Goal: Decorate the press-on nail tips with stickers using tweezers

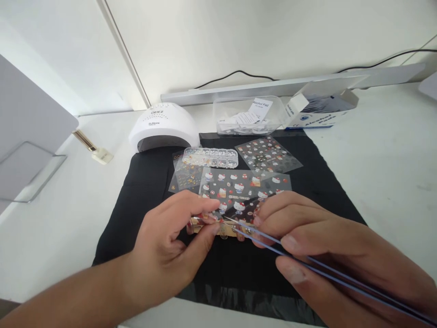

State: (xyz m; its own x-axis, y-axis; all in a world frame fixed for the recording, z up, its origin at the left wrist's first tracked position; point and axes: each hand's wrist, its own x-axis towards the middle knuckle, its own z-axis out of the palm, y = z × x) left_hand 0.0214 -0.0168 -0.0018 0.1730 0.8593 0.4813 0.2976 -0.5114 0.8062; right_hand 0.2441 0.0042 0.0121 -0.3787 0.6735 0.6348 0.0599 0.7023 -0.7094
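Observation:
My left hand [167, 237] is closed on the left end of a narrow gold-coloured strip [232, 229], with several glossy nail tips along it. Between the fingers of my right hand [327, 241] is a pair of blue tweezers [307, 260]. Their points lie slightly apart over the strip, near my left thumb; whether anything sits between them is too small to tell. Right behind the strip lies a clear sticker sheet [239, 176] with cartoon cat stickers. My fingers hide part of the strip and of the sheet's front edge.
A clear rhinestone case [221, 160] and more sticker sheets [269, 155] lie on the black cloth [136, 214]. Behind stand a white nail lamp [164, 125], a clear bin [239, 127] of alcohol pads and an alcohol pad box [317, 118]. A polish bottle [101, 156] lies left.

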